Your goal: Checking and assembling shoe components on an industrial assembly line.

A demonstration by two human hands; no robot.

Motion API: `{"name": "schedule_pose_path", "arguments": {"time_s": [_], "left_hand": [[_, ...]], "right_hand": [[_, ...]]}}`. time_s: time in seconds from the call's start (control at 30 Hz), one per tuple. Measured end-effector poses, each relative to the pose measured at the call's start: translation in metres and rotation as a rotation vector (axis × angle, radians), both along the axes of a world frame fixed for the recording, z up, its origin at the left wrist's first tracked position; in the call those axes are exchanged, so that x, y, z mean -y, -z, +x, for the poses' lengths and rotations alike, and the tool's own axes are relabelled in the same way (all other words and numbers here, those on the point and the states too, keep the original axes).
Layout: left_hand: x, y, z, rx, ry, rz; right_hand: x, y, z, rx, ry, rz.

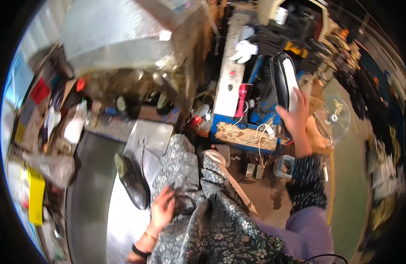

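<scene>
**Reaching for the shoe sole**

My right hand (295, 115) grips a black-and-white shoe sole (285, 81) standing upright among clutter, steadying it. My left hand (162, 207) rests loosely curled on flowered cloth (203, 220), beside a black shoe (133, 181) on the desk (119, 220).

Left hand (162, 207) rests on dark flowered cloth (203, 211) draped across the lap, just beside a black shoe (133, 179) lying on a metal sheet (124, 220). Right hand (294, 118) grips a black-and-white shoe (284, 79) above a cluttered blue workbench (238, 119).
</scene>
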State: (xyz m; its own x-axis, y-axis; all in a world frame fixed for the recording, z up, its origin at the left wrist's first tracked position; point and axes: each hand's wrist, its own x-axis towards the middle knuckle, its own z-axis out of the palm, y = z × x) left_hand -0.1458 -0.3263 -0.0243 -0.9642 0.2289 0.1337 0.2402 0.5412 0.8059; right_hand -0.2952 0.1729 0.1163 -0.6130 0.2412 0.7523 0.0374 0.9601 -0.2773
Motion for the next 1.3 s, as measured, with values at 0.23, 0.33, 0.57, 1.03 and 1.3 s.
{"name": "schedule_pose_path", "arguments": {"time_s": [0.23, 0.33, 0.57, 1.03, 1.3], "left_hand": [[-0.076, -0.037, -0.091, 0.252, -0.144, 1.056], [-0.035, -0.044, -0.108, 0.368, -0.225, 1.121], [-0.019, -0.063, -0.054, 0.415, 0.357, -0.067], [0.105, 0.031, -0.091, -0.049, -0.744, 0.015], [0.135, 0.033, -0.085, 0.049, -0.862, 0.164]], "right_hand": [[0.214, 0.067, 0.072, 0.192, -1.038, -0.564], [0.243, 0.056, 0.077, 0.521, -1.194, -0.522], [0.225, 0.116, 0.072, 1.4, -1.386, -0.954], [0.334, 0.121, -0.073, 0.638, -0.954, -1.464], [0.436, 0.181, -0.114, 1.087, -1.147, -0.79]]}}
